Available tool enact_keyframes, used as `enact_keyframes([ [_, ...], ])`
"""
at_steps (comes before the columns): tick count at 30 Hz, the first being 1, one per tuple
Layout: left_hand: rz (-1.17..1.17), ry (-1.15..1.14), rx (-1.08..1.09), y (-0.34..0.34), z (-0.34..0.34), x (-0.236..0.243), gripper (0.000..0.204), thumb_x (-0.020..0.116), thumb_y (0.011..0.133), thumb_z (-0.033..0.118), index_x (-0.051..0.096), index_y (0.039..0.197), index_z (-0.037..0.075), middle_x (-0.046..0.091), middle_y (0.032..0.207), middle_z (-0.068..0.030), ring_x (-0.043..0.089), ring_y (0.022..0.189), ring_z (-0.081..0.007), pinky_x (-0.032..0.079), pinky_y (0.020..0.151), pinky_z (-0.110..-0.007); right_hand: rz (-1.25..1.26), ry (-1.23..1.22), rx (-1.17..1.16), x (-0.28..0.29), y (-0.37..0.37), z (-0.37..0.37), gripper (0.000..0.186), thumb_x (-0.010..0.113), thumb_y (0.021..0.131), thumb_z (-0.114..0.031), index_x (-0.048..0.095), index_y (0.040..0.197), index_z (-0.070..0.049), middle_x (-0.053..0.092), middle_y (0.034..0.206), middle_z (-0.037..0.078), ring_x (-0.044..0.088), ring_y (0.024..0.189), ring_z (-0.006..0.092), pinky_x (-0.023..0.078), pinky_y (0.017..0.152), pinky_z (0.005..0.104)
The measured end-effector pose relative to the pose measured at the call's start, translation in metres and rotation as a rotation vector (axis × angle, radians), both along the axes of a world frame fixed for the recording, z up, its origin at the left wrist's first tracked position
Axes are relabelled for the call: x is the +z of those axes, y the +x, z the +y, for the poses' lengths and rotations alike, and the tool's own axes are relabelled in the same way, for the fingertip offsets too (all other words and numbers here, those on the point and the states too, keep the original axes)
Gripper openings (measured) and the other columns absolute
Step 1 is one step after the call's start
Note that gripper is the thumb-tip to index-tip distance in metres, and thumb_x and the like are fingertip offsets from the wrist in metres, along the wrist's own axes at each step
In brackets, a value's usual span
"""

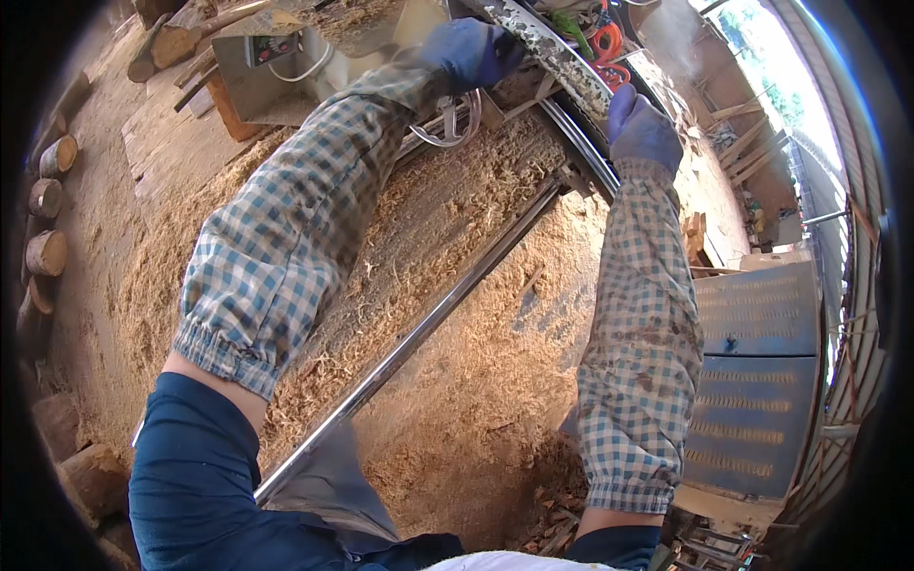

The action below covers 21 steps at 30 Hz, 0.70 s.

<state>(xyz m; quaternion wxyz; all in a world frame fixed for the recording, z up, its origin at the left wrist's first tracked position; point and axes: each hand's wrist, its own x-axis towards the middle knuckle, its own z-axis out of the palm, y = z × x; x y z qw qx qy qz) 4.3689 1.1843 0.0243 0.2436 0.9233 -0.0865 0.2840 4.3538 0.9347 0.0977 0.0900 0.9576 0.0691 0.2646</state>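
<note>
My left hand [473, 54], in a blue glove, is at the top of the view beside a long metal machine bed [552, 52]. Its fingers curl inward, and whatever they hold is hidden. On the opposite side of the bed, my right hand [644, 131] wears a similar glove. That hand is closed against the bed's near end, with a finger or thumb pointing up along the edge; anything inside it cannot be made out. Wood shavings and dust coat the bed between the hands. Below it run shiny parallel rails [583, 143].
A long metal bar [419, 343] slants from the machine toward my body. Shavings [476, 381] cover the ground. A grey metal box [262, 81] stands upper left, near cut logs [46, 252]. Orange coiled hose [606, 46] lies behind the bed. Blue slotted panels [752, 381] stand right.
</note>
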Motion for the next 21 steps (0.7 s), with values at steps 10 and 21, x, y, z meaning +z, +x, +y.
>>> enact_keyframes([
  [10, 0.001, 0.176, -0.178, 0.088, -0.016, 0.008, 0.021, 0.066, 0.083, 0.029, 0.071, 0.082, 0.009, 0.068, 0.070, -0.0127, 0.065, 0.058, -0.0276, 0.049, 0.053, -0.042, 0.039, -0.036, -0.150, -0.008, 0.090, -0.032, 0.041, 0.041, 0.100, -0.041, 0.070, 0.108, -0.013, 0.072, 0.105, 0.017, 0.069, 0.103, 0.0333, 0.053, 0.090, 0.0477],
  [21, -0.154, -0.127, -0.486, 0.167, -0.057, 0.006, 0.029, 0.065, 0.086, 0.041, 0.077, 0.093, 0.014, 0.073, 0.088, -0.0131, 0.069, 0.079, -0.0287, 0.054, 0.073, -0.041, -0.054, 0.055, -0.111, -0.016, 0.202, -0.093, 0.063, 0.034, 0.097, -0.063, 0.070, 0.117, -0.014, 0.071, 0.113, 0.017, 0.066, 0.110, 0.0353, 0.050, 0.095, 0.0467],
])
